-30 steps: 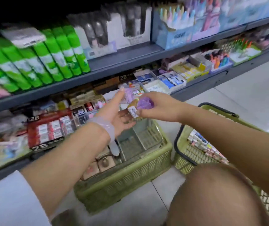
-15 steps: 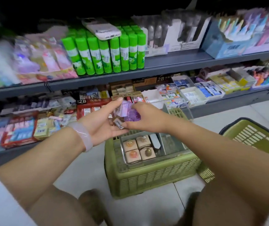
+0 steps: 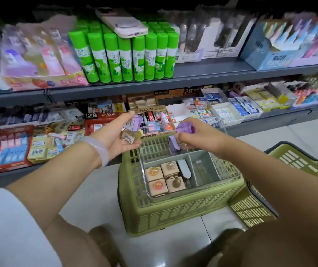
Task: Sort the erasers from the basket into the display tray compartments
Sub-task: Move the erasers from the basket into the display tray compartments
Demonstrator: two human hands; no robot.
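Stationery shelves (image 3: 154,83) fill the far wall. At left, my left hand (image 3: 119,135) lies palm up, cupping a purple eraser (image 3: 135,123) and a tagged one. My right hand (image 3: 194,135) pinches two purple erasers (image 3: 185,129), the lower hanging upright, directly over the clear tray (image 3: 229,176) atop the near basket (image 3: 173,212); its far compartments lie beneath, unobstructed.
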